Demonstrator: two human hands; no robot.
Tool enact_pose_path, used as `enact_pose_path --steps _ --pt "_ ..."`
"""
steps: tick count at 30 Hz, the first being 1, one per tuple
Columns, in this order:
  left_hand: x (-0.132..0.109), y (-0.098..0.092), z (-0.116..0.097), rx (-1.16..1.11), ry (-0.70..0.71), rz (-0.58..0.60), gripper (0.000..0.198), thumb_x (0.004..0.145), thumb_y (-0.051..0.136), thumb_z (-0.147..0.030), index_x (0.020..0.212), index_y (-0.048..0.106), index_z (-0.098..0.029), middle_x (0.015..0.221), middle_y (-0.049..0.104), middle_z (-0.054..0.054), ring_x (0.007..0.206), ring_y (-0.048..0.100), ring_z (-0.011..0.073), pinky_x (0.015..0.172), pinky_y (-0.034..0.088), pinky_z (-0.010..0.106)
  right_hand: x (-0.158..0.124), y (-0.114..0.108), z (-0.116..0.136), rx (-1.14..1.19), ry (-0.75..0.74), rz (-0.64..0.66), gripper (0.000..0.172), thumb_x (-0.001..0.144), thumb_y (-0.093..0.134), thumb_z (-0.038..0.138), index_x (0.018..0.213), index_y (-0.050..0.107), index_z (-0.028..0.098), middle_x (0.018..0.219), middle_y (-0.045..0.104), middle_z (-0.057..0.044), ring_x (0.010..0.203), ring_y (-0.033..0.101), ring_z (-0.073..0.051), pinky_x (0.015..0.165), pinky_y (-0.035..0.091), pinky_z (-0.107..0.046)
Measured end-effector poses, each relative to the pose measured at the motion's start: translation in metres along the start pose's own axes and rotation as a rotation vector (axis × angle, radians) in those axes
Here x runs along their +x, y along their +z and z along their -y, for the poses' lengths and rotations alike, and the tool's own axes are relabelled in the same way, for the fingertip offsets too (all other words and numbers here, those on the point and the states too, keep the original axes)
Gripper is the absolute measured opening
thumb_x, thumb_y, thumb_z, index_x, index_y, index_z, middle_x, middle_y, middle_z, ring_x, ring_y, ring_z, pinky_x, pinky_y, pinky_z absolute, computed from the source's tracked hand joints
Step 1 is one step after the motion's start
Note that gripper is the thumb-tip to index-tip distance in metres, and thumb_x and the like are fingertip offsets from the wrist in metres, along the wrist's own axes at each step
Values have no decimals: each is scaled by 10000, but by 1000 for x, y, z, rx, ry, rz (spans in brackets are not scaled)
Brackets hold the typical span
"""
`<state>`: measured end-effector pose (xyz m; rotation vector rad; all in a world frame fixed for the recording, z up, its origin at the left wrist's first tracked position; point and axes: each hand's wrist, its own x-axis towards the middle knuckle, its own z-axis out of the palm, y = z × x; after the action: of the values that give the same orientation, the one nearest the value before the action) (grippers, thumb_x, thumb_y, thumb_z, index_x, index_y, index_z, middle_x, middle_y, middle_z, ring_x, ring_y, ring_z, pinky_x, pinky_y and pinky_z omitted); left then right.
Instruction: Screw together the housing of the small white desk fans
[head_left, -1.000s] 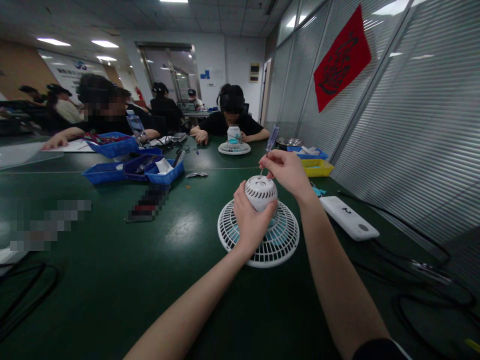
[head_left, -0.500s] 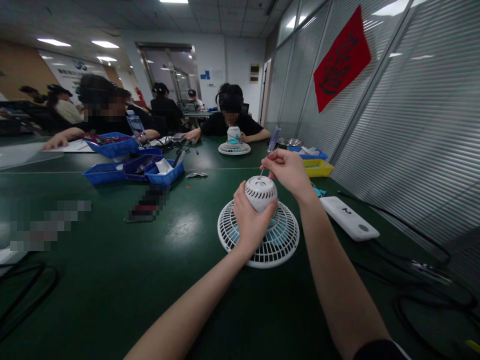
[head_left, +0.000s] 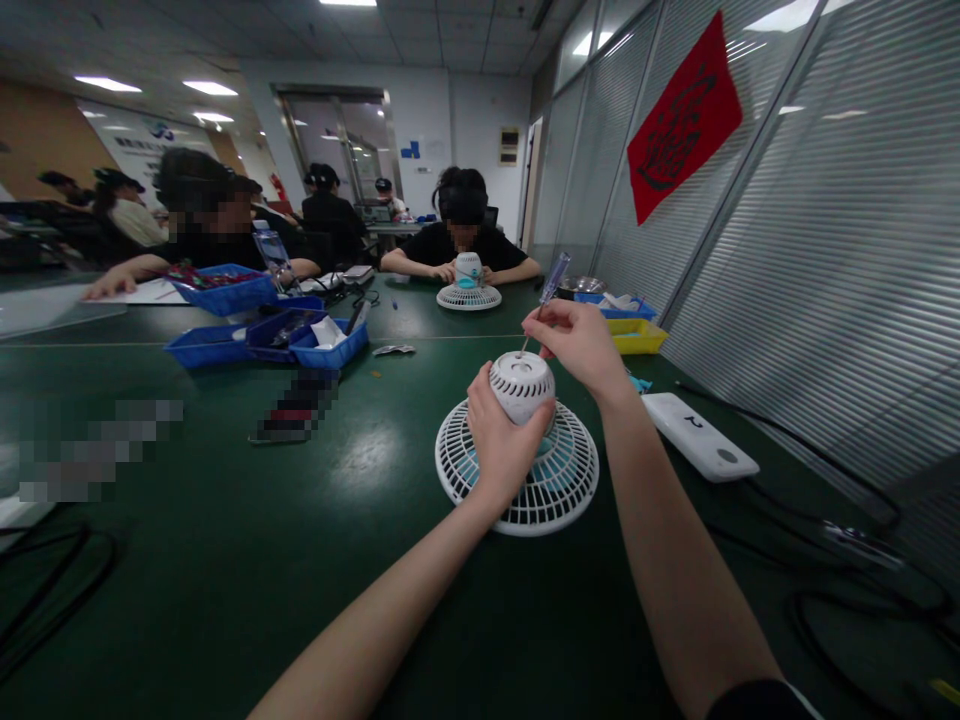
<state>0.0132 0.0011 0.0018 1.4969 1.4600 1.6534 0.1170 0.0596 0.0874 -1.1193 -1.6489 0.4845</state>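
Note:
A white fan (head_left: 553,510) lies grille-down on the green table, its rounded motor housing (head_left: 523,385) pointing up. My left hand (head_left: 504,445) is wrapped round the housing from the near left side. In my right hand (head_left: 574,340) is a screwdriver (head_left: 556,277) with a clear purplish handle, pinched by its shaft between thumb and fingers. The shaft slants down to the left, and its tip meets the top of the housing near a small hole. Pale blue fan blades show through the grille. Whether a screw sits under the tip is too small to tell.
Blue bins (head_left: 330,345) holding parts stand at left, with a phone (head_left: 296,405) nearer me. On the right are a yellow tray (head_left: 634,337), a white power bank (head_left: 697,437) and black cables (head_left: 825,590). Across the table a person handles another fan (head_left: 469,285).
The screwdriver's handle has tipped slightly to the right as my right fingers shifted on the shaft. My left hand and the fan stay put. Across the table, the person's hand has come to their fan.

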Motion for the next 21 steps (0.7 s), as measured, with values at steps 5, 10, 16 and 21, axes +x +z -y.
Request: enact_pose_path --steps 5,10,16,21 --pt "0 -1 1 1 0 6 759 692 729 -318 1358 390 -187 1391 482 161 1379 438 334 1175 311 514 -1 0 0 26 41 -18 131 775 712 249 739 616 167 702 686 -25 488 543 -92 490 441 -248" --pt "0 0 2 12 5 -2 755 690 736 -314 1354 390 -213 1390 491 149 1374 448 338 1166 319 533 0 0 4 32 82 -12 129 787 684 179 700 590 162 696 703 -39 453 527 -81 505 435 -255" --pt "0 1 2 3 8 -10 751 684 738 -310 1346 393 -219 1382 496 148 1376 449 339 1153 341 535 -1 -1 12 56 91 36 114 822 599 108 717 623 144 756 722 -58 451 509 -65 492 422 -234" --pt "0 0 1 6 7 -11 752 682 735 -308 1346 395 -213 1376 498 150 1374 449 338 1158 334 533 -1 0 8 -9 62 6 131 844 606 185 725 646 147 747 707 -49 470 521 -77 510 419 -246"
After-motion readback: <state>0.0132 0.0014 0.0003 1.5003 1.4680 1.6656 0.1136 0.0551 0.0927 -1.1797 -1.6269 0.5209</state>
